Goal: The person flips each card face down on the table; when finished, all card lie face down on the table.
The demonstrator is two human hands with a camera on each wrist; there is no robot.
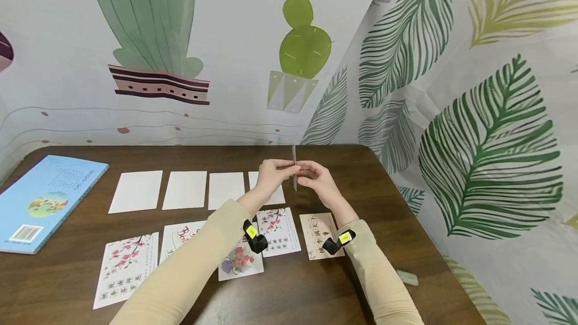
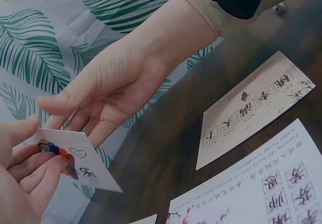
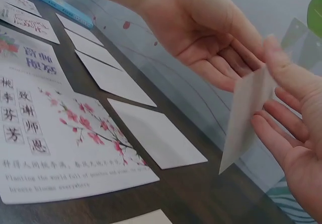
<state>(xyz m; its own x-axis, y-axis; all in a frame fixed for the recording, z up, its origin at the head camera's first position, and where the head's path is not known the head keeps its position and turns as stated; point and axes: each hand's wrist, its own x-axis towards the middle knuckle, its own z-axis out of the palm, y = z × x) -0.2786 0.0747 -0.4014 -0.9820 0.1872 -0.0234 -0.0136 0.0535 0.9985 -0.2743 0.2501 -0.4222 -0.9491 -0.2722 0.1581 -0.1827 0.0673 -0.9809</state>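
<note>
Upright above the table's far side, a thin card (image 1: 294, 164) stands edge-on between both hands. My left hand (image 1: 271, 177) holds it from the left, fingers against the face printed with a colourful picture and a heart outline (image 2: 77, 153). From the other side my right hand (image 1: 322, 180) grips the same card, its fingertips at the plain pale face (image 3: 246, 108). Both thumbs are close to its upper edge. Below the hands lie a pink-blossom card (image 1: 282, 229) and a beige card with dark characters (image 1: 313, 227).
A row of white cards (image 1: 185, 189) lies along the back. Nearer are another blossom card (image 1: 126, 265), a red-lettered card (image 1: 173, 234) and a flower-bouquet card (image 1: 241, 262). At left is a blue book (image 1: 63, 189); a small pale-green block (image 1: 408, 278) lies by the right edge.
</note>
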